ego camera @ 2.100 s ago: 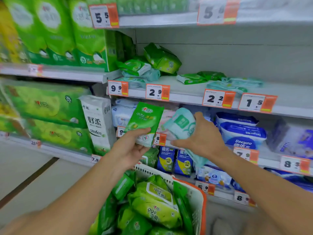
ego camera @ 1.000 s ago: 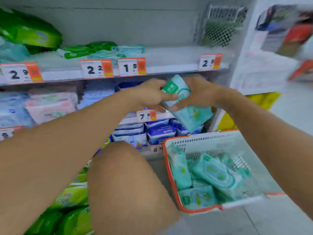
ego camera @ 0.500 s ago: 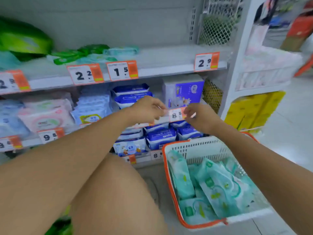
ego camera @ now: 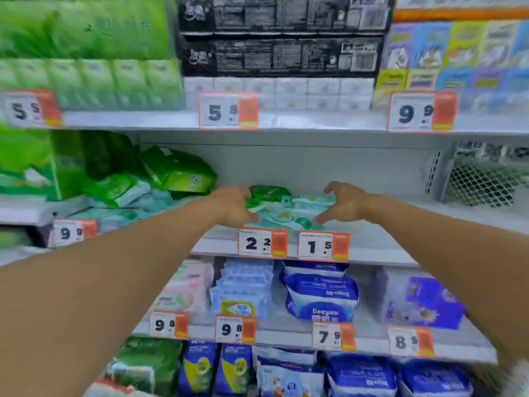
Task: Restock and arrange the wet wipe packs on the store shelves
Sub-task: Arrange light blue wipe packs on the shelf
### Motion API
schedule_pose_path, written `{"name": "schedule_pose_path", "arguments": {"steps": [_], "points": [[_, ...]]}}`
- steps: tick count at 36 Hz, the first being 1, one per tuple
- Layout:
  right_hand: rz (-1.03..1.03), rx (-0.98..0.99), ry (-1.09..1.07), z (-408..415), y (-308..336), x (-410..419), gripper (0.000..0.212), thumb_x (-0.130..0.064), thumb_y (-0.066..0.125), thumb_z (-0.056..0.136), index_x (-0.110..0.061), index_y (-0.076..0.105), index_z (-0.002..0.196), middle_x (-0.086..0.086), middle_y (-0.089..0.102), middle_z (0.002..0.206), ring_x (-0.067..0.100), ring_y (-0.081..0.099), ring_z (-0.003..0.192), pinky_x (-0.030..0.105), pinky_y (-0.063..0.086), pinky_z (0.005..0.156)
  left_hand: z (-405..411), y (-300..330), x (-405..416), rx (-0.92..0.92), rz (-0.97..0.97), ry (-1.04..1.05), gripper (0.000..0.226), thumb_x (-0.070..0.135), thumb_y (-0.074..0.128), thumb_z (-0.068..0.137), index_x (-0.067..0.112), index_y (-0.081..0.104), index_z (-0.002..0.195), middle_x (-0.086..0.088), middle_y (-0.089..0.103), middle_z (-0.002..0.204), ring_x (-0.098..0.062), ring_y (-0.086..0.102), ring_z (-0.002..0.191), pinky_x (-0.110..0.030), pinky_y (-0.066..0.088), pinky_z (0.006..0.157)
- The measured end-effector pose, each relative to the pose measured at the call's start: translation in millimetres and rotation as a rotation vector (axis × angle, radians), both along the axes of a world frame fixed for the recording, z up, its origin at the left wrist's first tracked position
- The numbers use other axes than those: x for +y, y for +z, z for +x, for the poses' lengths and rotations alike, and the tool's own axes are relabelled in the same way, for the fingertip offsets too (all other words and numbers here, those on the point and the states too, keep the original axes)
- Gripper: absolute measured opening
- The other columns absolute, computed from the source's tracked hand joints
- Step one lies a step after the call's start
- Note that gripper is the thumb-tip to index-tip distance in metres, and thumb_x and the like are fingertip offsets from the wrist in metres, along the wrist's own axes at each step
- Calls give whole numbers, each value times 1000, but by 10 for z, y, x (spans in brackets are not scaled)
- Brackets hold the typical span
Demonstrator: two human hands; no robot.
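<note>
At the centre of the frame, two bare arms reach to a grey shelf (ego camera: 386, 224). The left hand (ego camera: 233, 206) and right hand (ego camera: 342, 203), fingers spread and loosely curved, bracket a small pile of pale teal wet wipe packs (ego camera: 286, 214) above the 2.2 price tag (ego camera: 262, 243). Neither hand visibly grasps anything.

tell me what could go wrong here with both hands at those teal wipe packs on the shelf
1. The teal wet wipe packs lie loosely at the shelf's front edge above the 2.2 price tag; a push from the left hand or right hand could slide one off.
2. The green packs behind may get mixed in.
</note>
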State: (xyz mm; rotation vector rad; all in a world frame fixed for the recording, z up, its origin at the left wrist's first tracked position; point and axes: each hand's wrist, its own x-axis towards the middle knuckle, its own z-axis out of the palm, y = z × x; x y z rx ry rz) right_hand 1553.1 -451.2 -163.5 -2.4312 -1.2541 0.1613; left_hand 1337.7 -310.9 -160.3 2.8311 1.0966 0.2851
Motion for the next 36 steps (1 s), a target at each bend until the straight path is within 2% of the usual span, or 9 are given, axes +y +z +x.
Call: {"name": "schedule_pose_path", "arguments": {"steps": [5,12,16,19,22,25,30,33,36], "points": [[-21,135,-28,355,-108,486,95,-43,80,77,-24,28,155,5,31,159,27,38,140,34,35,114,283,-156,411,136,-12,-64,98,58,74,77,20,26,154,-3,33,158,-23,38,141,-28,34,113],[-229,124,-63,750,-218,912,102,-53,74,80,-29,13,159,0,17,165,27,19,150,41,22,119,708,-334,636,286,-233,-293,97,46,75,83,36,12,157,7,18,163,-17,27,146,-26,25,117],[-415,64,-50,776,-231,1081,102,-74,72,62,-18,46,143,6,48,147,30,48,131,46,41,109,829,-326,733,230,-254,-326,90,51,71,84,31,22,155,4,27,159,-18,33,142,-27,28,114],[-363,106,-14,768,-168,1121,88,-65,80,45,-13,65,113,8,67,121,27,65,105,43,53,96,836,-323,762,198,-235,-310,77,57,74,78,27,43,142,3,48,140,-18,50,120,-30,41,103],[-139,387,59,689,-112,1072,51,-41,84,67,-7,71,103,13,76,101,25,70,83,38,55,85,730,-297,805,28,-254,-310,62,40,88,67,26,52,117,4,58,118,-16,56,101,-26,48,86],[79,682,210,497,-17,979,33,-24,74,81,-9,67,109,7,77,101,20,71,86,32,56,80,512,-251,870,-305,-344,-282,69,11,95,56,21,54,110,8,61,97,-11,59,87,-13,50,63],[116,711,395,2,54,895,49,-21,84,70,-13,66,114,6,76,105,20,72,92,33,56,79,183,-114,795,-704,-706,-272,84,-23,80,57,20,50,123,-7,63,111,-20,67,93,-32,60,58],[174,705,417,-311,27,806,54,-18,85,68,-12,67,119,8,75,112,25,71,102,38,56,90,-40,-65,626,-790,-910,-298,93,-22,78,60,27,46,133,-6,63,120,-20,70,93,-34,60,62],[282,707,440,-517,0,569,47,-8,82,73,-12,67,117,7,75,110,23,72,99,34,59,84,-256,-85,411,-883,-1115,-327,93,6,81,60,37,41,138,3,68,120,-22,71,99,-42,61,72]]}}
